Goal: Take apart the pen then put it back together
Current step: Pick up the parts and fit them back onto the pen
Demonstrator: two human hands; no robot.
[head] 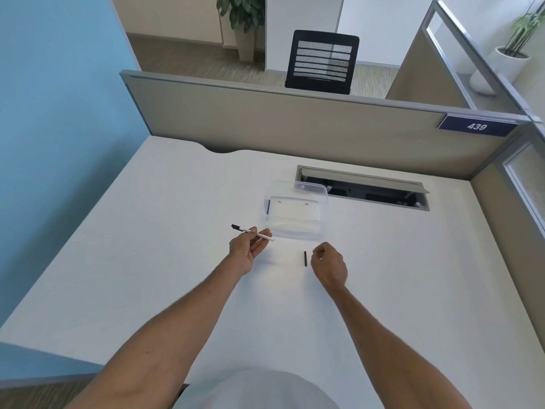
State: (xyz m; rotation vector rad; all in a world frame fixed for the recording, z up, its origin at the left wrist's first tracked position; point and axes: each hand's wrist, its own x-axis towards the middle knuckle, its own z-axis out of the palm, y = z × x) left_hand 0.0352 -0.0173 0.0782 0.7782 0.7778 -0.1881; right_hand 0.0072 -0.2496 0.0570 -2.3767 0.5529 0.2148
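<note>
On the white desk (pixel 147 246), seen from the head camera:

Left hand (pixel 246 246): raised just above the desk, palm turned up, fingers (pixel 264 235) pinched on the pen (pixel 253 232). Pen body white, its black end pointing left and away, its other end toward the tray.

Right hand (pixel 328 265): low over the desk, knuckles up, fingers curled loosely inward with nothing visibly in them; whether the fingertips touch the desk cannot be told.

Cap (pixel 305 259): small black piece, lying flat on the desk just left of the right hand, apart from the pen, long axis running away from the person.

Tray (pixel 295 215): clear plastic, shallow, sitting on the desk just beyond both hands; a dark blue strip along its left wall, contents otherwise hard to make out.

Cable slot (pixel 365 187): rectangular opening in the desk with a grey flap lifted, behind and right of the tray.

Partition (pixel 295 122): beige, along the far desk edge, carrying a blue plate (pixel 477 126) marked 439.

Chair (pixel 323 62): black mesh back, beyond the partition.
</note>
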